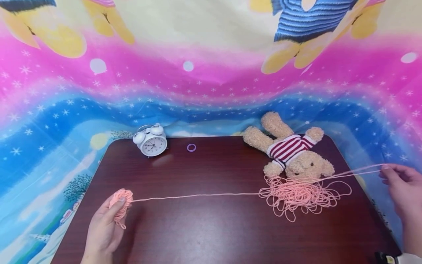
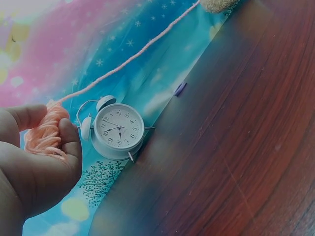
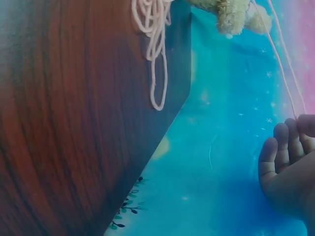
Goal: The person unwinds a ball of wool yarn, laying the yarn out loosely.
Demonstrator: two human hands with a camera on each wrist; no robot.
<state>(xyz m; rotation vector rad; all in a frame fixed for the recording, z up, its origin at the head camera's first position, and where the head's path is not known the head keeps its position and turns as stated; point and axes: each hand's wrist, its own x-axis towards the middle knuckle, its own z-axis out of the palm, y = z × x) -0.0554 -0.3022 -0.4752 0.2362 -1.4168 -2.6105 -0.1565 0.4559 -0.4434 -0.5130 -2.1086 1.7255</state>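
My left hand (image 1: 104, 224) grips a small wound bundle of peach yarn (image 1: 121, 206) at the table's left side, thumb across it. From the bundle a single strand (image 1: 197, 195) runs right to a loose, tangled yarn pile (image 1: 301, 196) on the table. Beyond the table's right edge, my right hand (image 1: 403, 187) pinches a loop of yarn between thumb and fingertips. Two strands stretch from that pinch back to the pile. In the left wrist view the fingers wrap the bundle (image 2: 47, 132); in the right wrist view both strands (image 3: 281, 64) reach the fingertips.
A teddy bear (image 1: 295, 146) in a striped shirt lies at the back right, its head against the yarn pile. A white alarm clock (image 1: 152, 141) stands at the back left, with a purple ring (image 1: 191, 147) to its right. A printed cloth (image 1: 204, 84) hangs around the dark table (image 1: 197, 234).
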